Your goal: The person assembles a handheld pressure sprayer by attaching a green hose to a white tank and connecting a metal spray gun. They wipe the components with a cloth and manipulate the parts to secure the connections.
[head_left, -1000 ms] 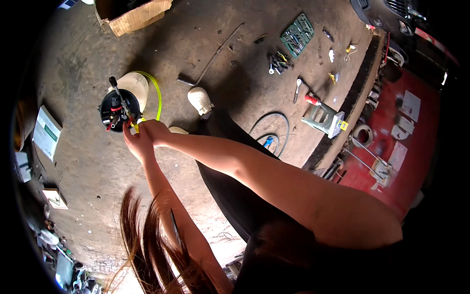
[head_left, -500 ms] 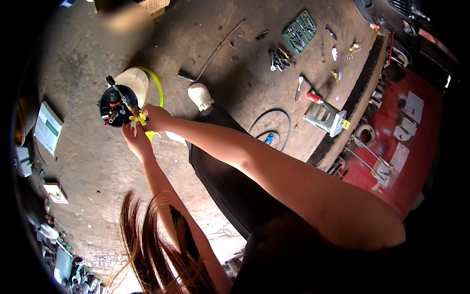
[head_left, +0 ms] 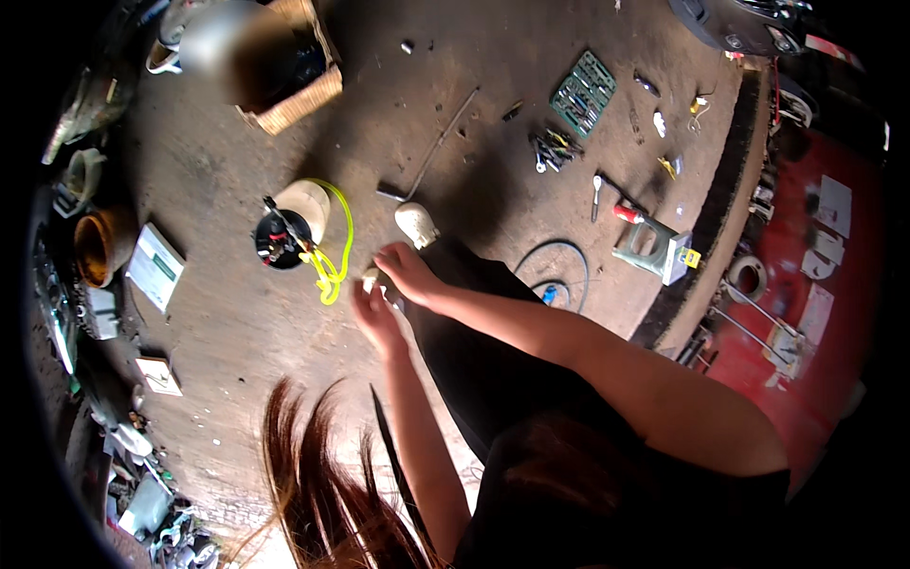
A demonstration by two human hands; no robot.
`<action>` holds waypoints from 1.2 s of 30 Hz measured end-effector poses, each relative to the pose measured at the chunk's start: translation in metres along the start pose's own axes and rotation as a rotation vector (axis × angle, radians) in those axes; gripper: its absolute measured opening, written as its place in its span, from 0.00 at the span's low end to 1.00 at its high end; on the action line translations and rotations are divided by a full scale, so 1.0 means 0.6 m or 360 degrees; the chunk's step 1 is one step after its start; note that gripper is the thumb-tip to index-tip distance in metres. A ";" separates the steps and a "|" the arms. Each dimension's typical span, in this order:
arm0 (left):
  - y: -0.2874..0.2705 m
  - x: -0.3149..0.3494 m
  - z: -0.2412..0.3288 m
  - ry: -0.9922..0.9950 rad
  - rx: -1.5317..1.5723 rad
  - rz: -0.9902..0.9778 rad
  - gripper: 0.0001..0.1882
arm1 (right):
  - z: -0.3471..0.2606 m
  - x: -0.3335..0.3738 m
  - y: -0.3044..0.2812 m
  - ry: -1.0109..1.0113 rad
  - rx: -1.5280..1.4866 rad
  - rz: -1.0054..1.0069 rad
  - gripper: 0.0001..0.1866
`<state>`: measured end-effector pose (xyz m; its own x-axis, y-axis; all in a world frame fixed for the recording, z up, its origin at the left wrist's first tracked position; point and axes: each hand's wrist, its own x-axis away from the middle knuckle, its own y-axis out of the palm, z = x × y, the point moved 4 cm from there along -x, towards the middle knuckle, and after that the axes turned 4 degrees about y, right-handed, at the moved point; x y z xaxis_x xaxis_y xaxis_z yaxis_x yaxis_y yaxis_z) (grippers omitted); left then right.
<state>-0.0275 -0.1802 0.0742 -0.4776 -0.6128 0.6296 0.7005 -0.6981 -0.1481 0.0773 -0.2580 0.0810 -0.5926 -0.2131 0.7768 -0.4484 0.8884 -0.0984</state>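
Observation:
My left hand is raised over the floor, its fingers apart and nothing plainly held. Beside it, my right hand is loosely bent with fingers pointing left; I see nothing in it. A pale shoe partly shows behind the hands; another cream shoe is just beyond. Ahead and left of the hands stands a cream cylinder with a black round pot against it. Red and black fittings sit in the pot. A bright yellow-green hose curves around the cylinder and bunches beside it, apart from my hands.
A wicker basket stands far left. A long wrench, a green socket set and loose tools lie ahead. At right are a grey stool, a coiled dark hose and a red panel. Clutter lines the left.
Both hands have come away from the yellow piece at the pot and moved back toward me, to the right. The hose now hangs in a bunch beside the pot. The view has shifted.

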 end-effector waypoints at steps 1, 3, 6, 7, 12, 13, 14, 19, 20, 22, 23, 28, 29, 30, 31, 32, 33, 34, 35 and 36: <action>0.041 0.037 0.038 -0.0125 0.0073 -0.0093 0.25 | -0.008 0.029 -0.011 0.0178 -0.0251 -0.0151 0.23; 0.085 0.089 0.061 -0.0089 0.0285 -0.0117 0.26 | -0.064 0.108 -0.035 -0.0119 -0.0186 -0.0026 0.23; 0.132 0.118 0.015 -0.0252 0.1420 -0.0650 0.17 | -0.098 0.193 -0.089 -0.0134 -0.0074 -0.0116 0.25; 0.133 0.136 0.049 -0.0221 0.1177 -0.0490 0.15 | -0.116 0.218 -0.109 -0.0194 -0.0074 -0.0218 0.25; 0.077 0.197 0.206 -0.0139 0.0543 -0.0125 0.11 | -0.175 0.327 -0.183 -0.0249 -0.0346 -0.0463 0.24; 0.043 0.183 0.198 -0.0024 0.0222 -0.0133 0.12 | -0.193 0.343 -0.194 -0.0285 -0.0387 -0.0466 0.22; 0.015 0.181 0.210 0.0169 0.0020 -0.0089 0.13 | -0.208 0.353 -0.205 -0.0313 -0.0425 -0.0465 0.21; -0.109 0.176 0.275 0.0279 0.0100 0.0192 0.11 | -0.259 0.349 -0.255 -0.0482 -0.0312 -0.0287 0.14; -0.114 0.187 0.306 0.0259 0.0181 0.0202 0.10 | -0.254 0.340 -0.270 -0.0510 -0.0321 -0.0276 0.13; -0.135 0.189 0.349 0.0312 0.0155 0.0313 0.11 | -0.250 0.305 -0.287 -0.0652 -0.0365 -0.0319 0.11; -0.161 0.179 0.351 0.0369 0.0030 0.0405 0.11 | -0.262 0.302 -0.287 -0.0608 -0.0448 -0.0354 0.10; -0.094 0.188 0.376 0.0403 -0.0048 0.0304 0.14 | -0.372 0.343 -0.371 -0.0981 0.0042 -0.0085 0.10; -0.059 0.218 0.413 0.0338 0.0020 0.0274 0.14 | -0.404 0.369 -0.387 -0.1116 0.0086 0.0081 0.12; -0.002 0.242 0.427 0.0299 -0.0090 0.0178 0.13 | -0.399 0.370 -0.408 -0.1068 0.0066 0.0178 0.12; 0.041 0.265 0.445 0.0302 -0.0262 0.0034 0.13 | -0.398 0.384 -0.420 -0.1098 0.0095 0.0264 0.12; 0.070 0.273 0.459 0.0344 -0.0291 -0.0189 0.13 | -0.406 0.397 -0.427 -0.1158 0.0127 0.0323 0.12; 0.113 0.297 0.479 0.0301 -0.0328 -0.0234 0.14 | -0.404 0.406 -0.437 -0.1203 0.0165 0.0397 0.13; 0.138 0.295 0.474 0.0251 -0.0239 -0.0379 0.14 | -0.401 0.414 -0.435 -0.1192 0.0337 0.0409 0.17; 0.172 0.291 0.470 0.0182 -0.0139 -0.0547 0.15 | -0.390 0.417 -0.434 -0.1197 0.0387 0.0512 0.19; 0.202 0.288 0.467 0.0034 -0.0127 -0.0695 0.16 | -0.377 0.420 -0.426 -0.1198 0.0443 0.0611 0.21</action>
<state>0.1235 -0.2673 0.3789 -0.7310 -0.2609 0.6305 0.3878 -0.9191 0.0693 0.1939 -0.4468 0.4425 -0.9743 -0.2187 0.0540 -0.2165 0.8433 -0.4919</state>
